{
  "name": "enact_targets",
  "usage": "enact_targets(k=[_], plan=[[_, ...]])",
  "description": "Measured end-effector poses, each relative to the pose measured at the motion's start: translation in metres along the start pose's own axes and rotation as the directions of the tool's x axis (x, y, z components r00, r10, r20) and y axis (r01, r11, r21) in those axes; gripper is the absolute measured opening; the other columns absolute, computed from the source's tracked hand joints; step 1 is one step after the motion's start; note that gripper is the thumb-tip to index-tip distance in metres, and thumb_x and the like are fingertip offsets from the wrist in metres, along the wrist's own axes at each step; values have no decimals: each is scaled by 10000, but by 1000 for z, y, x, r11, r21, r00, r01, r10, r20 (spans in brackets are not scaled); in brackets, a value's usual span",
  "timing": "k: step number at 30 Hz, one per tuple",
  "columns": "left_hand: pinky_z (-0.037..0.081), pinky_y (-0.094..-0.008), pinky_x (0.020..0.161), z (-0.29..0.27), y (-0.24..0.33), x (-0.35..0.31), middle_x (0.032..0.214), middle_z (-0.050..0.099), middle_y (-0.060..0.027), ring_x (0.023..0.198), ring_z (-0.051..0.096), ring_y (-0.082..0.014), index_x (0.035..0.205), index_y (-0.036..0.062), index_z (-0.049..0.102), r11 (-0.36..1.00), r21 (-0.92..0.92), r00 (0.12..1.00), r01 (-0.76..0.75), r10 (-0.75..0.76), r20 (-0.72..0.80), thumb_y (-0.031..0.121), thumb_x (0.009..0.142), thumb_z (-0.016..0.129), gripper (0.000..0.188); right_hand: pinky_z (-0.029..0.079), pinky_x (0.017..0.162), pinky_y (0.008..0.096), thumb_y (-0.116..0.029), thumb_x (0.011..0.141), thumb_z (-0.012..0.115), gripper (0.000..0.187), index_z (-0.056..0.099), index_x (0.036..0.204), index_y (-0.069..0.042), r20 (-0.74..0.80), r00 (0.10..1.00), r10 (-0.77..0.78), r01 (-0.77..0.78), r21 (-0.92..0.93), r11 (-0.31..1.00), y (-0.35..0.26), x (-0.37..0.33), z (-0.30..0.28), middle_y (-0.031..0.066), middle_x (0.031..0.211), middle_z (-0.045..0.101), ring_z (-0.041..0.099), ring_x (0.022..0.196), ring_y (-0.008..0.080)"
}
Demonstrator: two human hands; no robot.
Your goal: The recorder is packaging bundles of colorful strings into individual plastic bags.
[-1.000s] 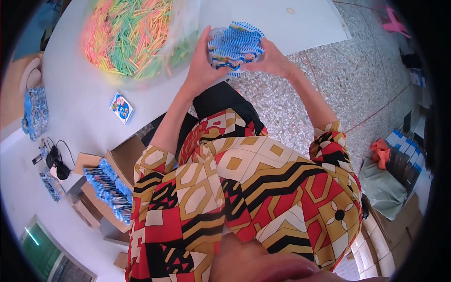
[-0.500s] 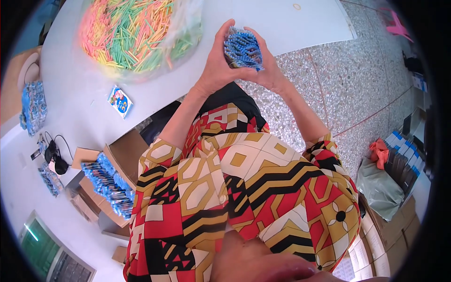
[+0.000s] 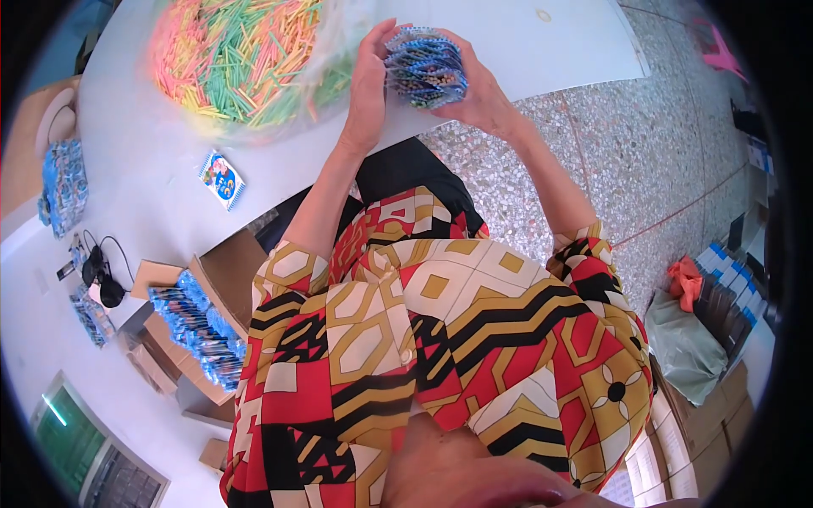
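Note:
A bundle of blue-and-white printed packets (image 3: 426, 69), stacked tightly with their crimped edges showing, is held between both hands above the table's front edge. My left hand (image 3: 369, 93) presses along the left side of the bundle, its fingers reaching over the far corner. My right hand (image 3: 483, 95) grips the right side, with part of its fingers hidden by the packets. A single small packet (image 3: 222, 180), white and blue, lies on the white table (image 3: 542, 51) to the left of my forearms. A clear plastic bag (image 3: 334, 93) holding many pastel sticks (image 3: 246, 63) rests beyond it.
An open cardboard box (image 3: 230, 275) filled with rows of blue packets (image 3: 199, 326) stands at lower left. More blue packets (image 3: 64, 188) are piled at the far left, near a black corded object (image 3: 103, 284). A rubber band (image 3: 543, 15) lies on the table. A grey bag (image 3: 688, 343) sits at right.
My hands have shifted slightly left and away with the bundle, which has turned so more packet faces show. My left thumb no longer crosses its near side.

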State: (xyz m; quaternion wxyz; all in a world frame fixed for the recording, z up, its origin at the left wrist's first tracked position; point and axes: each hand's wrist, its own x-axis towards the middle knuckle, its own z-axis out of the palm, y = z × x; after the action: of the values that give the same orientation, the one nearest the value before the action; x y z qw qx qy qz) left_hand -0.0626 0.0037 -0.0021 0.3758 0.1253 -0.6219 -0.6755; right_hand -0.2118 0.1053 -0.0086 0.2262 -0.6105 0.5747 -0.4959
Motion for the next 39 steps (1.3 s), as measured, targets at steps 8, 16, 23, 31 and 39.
enact_targets(k=[8,16,23,31,39], plan=[[441,-270,904,37,-5,7,1173,500,-61,1026,535,-130,1336,70,365,958,-258,988,129,-147,-50,489,986,278,552,448,935,363,-170,614,842,931,297,1367,-120,0,996,92,-91,122,988,5,-2,-2,129,1193,542,564,1084,278],[346,-325,1028,7,-9,-1,1273,454,-77,1182,437,-179,1374,49,301,995,-87,998,58,-55,38,303,811,692,732,497,830,321,-203,641,832,783,408,1278,-43,18,958,286,-286,114,951,13,13,5,108,1053,624,623,949,204],[422,-391,919,19,11,-16,1175,524,-186,1090,512,-361,1255,44,418,869,495,999,-20,34,-20,442,585,806,871,470,867,303,-77,670,763,508,579,1138,1,-34,959,281,-272,164,948,0,2,5,78,1037,629,595,940,176],[458,-361,875,-13,97,-82,1104,570,-159,1014,575,-309,1204,29,468,855,519,889,-22,253,-380,357,547,854,830,491,741,284,13,744,684,428,546,1149,22,297,933,201,-230,65,971,-79,24,48,88,1060,601,580,899,172],[466,-299,863,-62,192,-207,1050,606,-139,985,594,-184,1258,21,440,894,387,766,226,82,-638,278,606,846,810,453,898,304,-31,670,768,555,539,1176,-12,615,787,49,-237,228,944,-173,38,165,72,1129,586,564,1003,159]])
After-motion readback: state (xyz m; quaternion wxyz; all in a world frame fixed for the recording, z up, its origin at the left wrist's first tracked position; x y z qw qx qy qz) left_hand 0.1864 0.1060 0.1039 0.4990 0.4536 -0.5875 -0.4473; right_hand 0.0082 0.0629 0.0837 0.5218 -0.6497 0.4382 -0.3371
